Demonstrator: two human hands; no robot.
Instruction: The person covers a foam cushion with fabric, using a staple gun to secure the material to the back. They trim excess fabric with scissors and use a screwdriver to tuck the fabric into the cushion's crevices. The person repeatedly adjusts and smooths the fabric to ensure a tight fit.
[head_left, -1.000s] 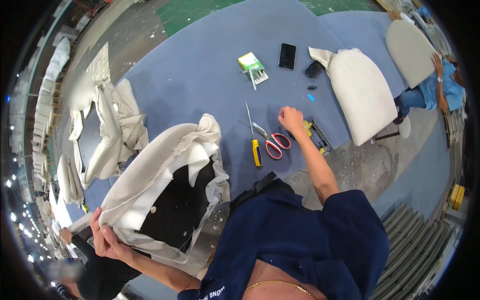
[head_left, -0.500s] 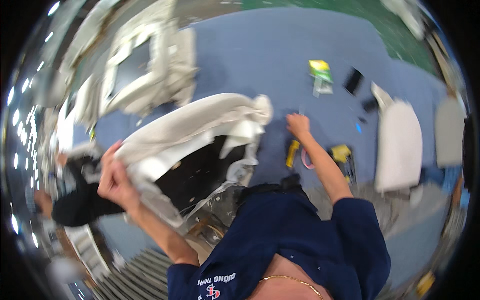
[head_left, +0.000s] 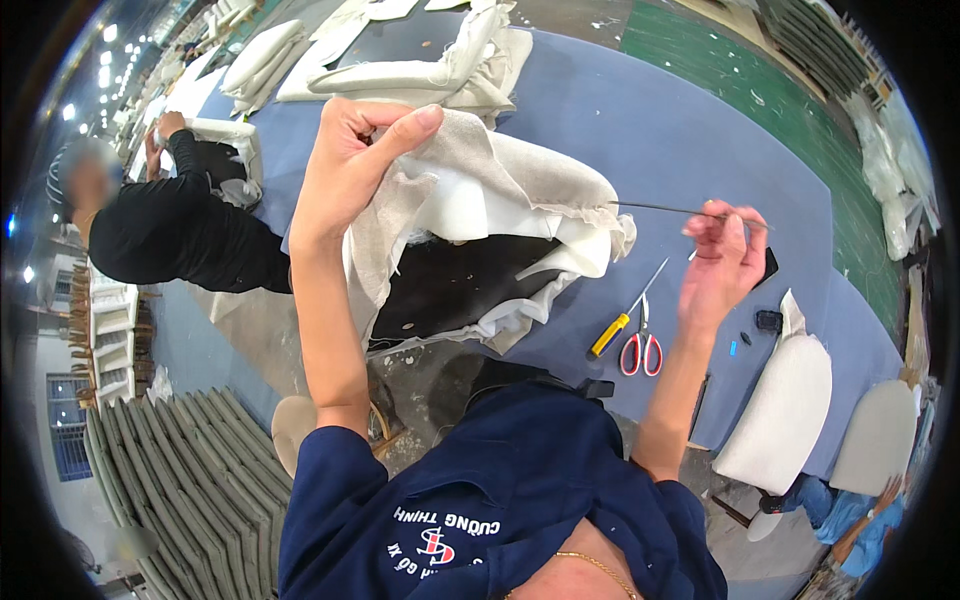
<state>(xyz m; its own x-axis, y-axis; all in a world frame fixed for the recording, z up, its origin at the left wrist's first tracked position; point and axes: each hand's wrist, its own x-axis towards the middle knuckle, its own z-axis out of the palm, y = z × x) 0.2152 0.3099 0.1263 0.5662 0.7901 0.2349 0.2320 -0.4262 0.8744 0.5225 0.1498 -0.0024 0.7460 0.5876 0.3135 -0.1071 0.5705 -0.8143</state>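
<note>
Blue worktable [head_left: 700, 130] fills the view. Centre, a beige upholstered seat cushion [head_left: 500, 210]; left hand [head_left: 350, 165] clamps its fabric edge at eleven o'clock. Right hand [head_left: 725, 260], three o'clock, pinches a thin metal needle [head_left: 660, 208]. Red-handled scissors [head_left: 642, 345] lie at four o'clock.

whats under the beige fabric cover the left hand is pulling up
Under the beige fabric cover, white foam padding shows, with a black underside panel below it. The left hand grips the cover's edge; anything deeper inside is covered.
</note>
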